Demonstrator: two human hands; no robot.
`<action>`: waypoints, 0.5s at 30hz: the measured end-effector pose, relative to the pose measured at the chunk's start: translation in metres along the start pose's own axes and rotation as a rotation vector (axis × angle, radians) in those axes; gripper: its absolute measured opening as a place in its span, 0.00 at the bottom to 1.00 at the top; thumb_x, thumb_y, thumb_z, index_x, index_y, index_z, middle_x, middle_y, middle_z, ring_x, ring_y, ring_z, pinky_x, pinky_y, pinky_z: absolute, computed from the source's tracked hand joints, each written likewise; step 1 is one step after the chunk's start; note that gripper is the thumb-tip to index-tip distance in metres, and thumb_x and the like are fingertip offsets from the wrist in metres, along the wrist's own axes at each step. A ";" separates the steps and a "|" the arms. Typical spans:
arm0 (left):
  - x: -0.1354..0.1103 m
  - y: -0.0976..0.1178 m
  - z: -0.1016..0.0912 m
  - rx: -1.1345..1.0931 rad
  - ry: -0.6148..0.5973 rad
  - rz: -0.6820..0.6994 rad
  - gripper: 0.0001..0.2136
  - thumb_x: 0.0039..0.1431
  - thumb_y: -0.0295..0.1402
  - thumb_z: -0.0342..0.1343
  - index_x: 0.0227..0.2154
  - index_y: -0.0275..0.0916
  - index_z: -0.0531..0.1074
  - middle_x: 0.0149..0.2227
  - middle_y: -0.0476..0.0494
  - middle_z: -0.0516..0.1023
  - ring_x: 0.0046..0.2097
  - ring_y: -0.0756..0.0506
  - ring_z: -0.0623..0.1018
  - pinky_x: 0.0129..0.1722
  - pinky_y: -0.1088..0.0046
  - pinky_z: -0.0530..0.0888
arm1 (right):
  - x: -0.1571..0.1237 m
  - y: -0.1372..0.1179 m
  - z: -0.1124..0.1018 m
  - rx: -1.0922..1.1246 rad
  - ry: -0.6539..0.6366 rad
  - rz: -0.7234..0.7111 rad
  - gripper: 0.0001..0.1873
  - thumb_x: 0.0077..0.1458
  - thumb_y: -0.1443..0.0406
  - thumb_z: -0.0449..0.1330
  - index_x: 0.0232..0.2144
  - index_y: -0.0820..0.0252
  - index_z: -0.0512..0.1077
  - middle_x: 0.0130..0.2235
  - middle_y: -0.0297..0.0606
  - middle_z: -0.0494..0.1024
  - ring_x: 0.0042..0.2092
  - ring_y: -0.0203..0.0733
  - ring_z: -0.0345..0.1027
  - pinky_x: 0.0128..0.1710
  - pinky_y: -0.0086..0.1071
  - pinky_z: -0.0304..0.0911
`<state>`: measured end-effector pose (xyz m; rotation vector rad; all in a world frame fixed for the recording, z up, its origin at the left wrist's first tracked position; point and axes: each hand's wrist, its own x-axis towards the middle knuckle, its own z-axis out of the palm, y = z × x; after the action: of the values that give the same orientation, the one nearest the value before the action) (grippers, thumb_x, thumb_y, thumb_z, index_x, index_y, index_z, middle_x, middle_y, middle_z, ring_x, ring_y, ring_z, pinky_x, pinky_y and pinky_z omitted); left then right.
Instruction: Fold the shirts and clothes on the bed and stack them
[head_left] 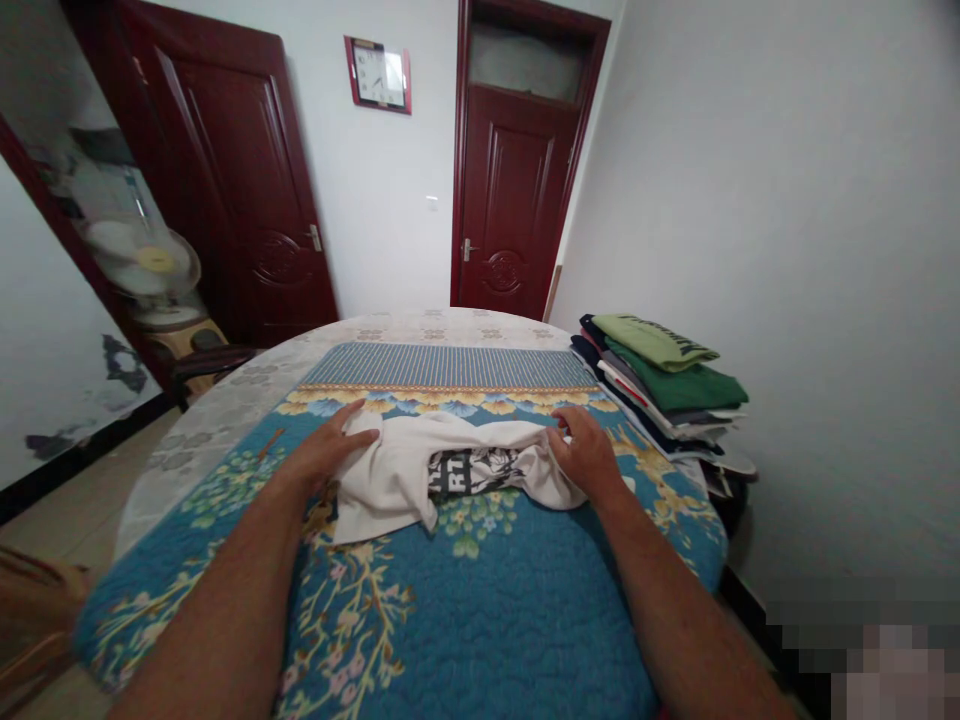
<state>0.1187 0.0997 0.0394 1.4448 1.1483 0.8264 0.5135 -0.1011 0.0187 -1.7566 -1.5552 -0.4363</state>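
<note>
The left hand, fingers parted, grip unclear, and right hand, fingers pinching, should tension the white printed garment evenly, nine-to-three o'clock, at mid-quilt.

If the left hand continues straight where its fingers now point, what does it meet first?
Probably the white garment: the left hand is at its left end, though depth is hard to judge.

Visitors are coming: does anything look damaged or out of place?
Yes: ragged dark patches mar the white wall at lower left, perhaps peeling or stains. The pale garment lies rumpled, unlike the folded stack.
</note>
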 end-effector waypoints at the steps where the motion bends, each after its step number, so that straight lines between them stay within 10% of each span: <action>1: 0.000 0.000 -0.001 -0.037 -0.027 0.004 0.46 0.47 0.39 0.76 0.71 0.46 0.66 0.46 0.39 0.86 0.35 0.40 0.85 0.31 0.68 0.80 | 0.000 -0.002 -0.005 -0.006 -0.014 0.009 0.09 0.63 0.64 0.58 0.44 0.59 0.76 0.41 0.44 0.79 0.43 0.47 0.72 0.47 0.37 0.65; 8: 0.008 0.003 -0.003 -0.344 0.064 -0.008 0.34 0.51 0.31 0.70 0.64 0.39 0.74 0.33 0.45 0.85 0.27 0.46 0.81 0.26 0.75 0.77 | -0.008 0.001 -0.025 -0.182 -0.476 0.071 0.10 0.65 0.63 0.62 0.46 0.55 0.81 0.44 0.42 0.82 0.47 0.46 0.73 0.47 0.34 0.62; 15: 0.028 -0.005 -0.027 -0.466 0.294 -0.008 0.24 0.54 0.34 0.67 0.56 0.41 0.78 0.30 0.50 0.83 0.29 0.47 0.80 0.28 0.74 0.78 | -0.001 0.010 -0.016 -0.419 -0.461 0.175 0.15 0.66 0.66 0.57 0.51 0.56 0.80 0.47 0.46 0.82 0.50 0.50 0.72 0.52 0.38 0.62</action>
<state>0.1011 0.1341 0.0372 0.9538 1.0808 1.2377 0.5267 -0.1133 0.0257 -2.4294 -1.6810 -0.2946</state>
